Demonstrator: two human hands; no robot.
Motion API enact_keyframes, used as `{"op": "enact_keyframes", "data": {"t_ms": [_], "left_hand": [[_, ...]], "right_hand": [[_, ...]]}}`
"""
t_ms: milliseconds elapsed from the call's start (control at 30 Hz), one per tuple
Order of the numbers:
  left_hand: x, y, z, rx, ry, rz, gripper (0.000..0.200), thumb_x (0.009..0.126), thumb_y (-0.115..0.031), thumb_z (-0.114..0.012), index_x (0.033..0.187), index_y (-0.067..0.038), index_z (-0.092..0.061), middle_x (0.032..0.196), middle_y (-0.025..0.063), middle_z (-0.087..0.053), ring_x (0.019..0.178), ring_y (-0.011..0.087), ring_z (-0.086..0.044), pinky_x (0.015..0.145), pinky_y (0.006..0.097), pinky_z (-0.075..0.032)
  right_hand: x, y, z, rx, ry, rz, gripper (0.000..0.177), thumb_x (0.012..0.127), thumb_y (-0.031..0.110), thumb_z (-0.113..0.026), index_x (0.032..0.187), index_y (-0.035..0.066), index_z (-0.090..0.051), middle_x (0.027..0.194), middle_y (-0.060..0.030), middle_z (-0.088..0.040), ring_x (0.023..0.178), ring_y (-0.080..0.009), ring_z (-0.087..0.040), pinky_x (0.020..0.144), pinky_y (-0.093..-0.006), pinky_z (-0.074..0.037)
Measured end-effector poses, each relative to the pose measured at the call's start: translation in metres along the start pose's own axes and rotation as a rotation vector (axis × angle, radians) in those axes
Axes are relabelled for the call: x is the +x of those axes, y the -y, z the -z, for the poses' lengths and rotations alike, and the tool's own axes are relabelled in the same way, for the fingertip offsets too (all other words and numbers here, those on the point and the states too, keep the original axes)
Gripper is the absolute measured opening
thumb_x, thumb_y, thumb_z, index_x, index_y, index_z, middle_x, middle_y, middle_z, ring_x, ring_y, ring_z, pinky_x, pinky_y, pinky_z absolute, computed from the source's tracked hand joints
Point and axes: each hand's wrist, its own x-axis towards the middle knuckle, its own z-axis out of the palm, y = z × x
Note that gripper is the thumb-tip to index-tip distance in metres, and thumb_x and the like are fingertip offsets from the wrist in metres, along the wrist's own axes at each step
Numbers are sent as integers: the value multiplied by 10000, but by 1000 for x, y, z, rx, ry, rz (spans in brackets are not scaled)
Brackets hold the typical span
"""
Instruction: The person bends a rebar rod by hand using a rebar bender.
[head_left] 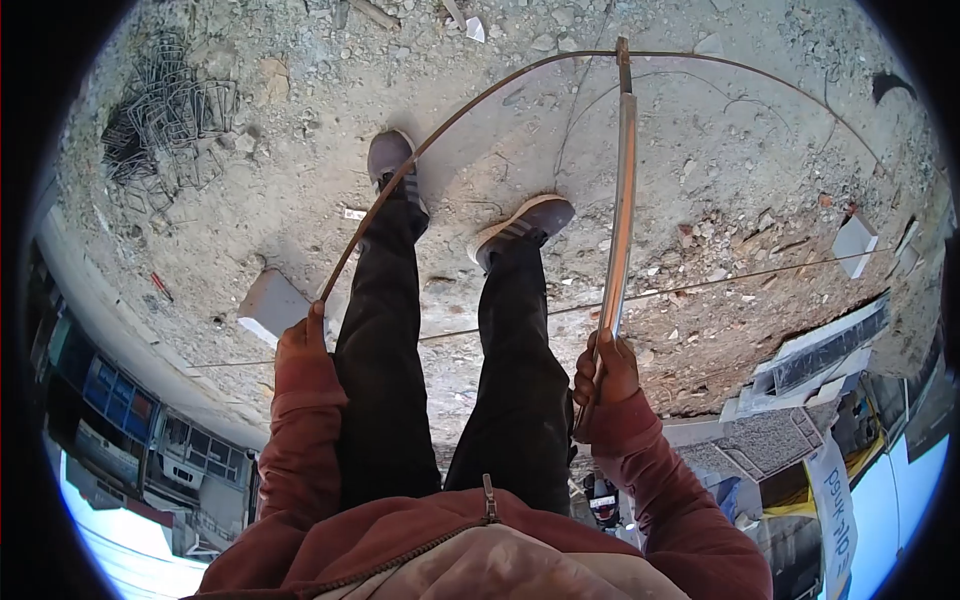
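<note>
Head view.

Left hand [303, 345]: fingers curled, pinching the near end of a thin rod [520, 72], thumb laid along it. Right hand [612, 370]: fingers wrapped round a metal bar [621, 210], thumb closed over; a short tail of the bar shows behind the fist.

Governing relation: the rod runs ahead of the left fingers and bows to the right, meeting the bar's far tip straight ahead of the right fingers, then curves on beyond it to the far right. The bar's long axis points forward from the right fist, across the rod at the meeting place. Of the two hands, the right appears nearer that crossing; whether the tip grips the rod or only touches it cannot be told.

Rod: long, slender, brown as if rusted, one smooth arc. Bar: narrow, slightly bowed in this view, copper-orange face, paler bright edges, slim brown tip.

Surroundings: grey block [272, 305] just beyond the left fingers; heap of bent wire [175, 115] farther ahead, to their left; shoes [522, 228] between and ahead of both hands.
</note>
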Motion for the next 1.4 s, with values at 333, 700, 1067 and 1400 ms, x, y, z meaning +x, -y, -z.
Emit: {"op": "enact_keyframes", "data": {"t_ms": [333,700,1067,1400], "left_hand": [[10,51,80,204,211,-453,350,824,-356,-502,925,-29,-576,734,204,-569,688,354,-547,621,417,-420],[-34,-54,174,121,84,-636,517,809,-443,-504,631,41,-538,530,200,-449,519,299,-445,536,379,-362],[-26,-35,160,135,59,-750,514,799,-454,-535,552,-9,-462,456,86,-330,459,160,-293,451,346,-288],[-27,-33,179,94,30,-744,515,776,-459,-570,528,-23,-455,449,43,-300,466,125,-283,441,331,-268]], "right_hand": [[-161,-20,120,-65,22,-125,329,828,483,-489,836,156,-457,532,-6,-432,361,-143,-408,321,-286,-327],[-244,-58,212,77,10,27,415,792,563,-470,806,148,-487,530,-21,-461,374,-159,-423,337,-308,-339],[-244,-88,260,-102,-109,155,378,791,468,-563,741,102,-485,489,-17,-425,350,-144,-405,324,-294,-336],[-252,-65,268,-162,-79,152,291,804,397,-582,750,135,-466,503,8,-400,353,-114,-383,329,-274,-331]]}}
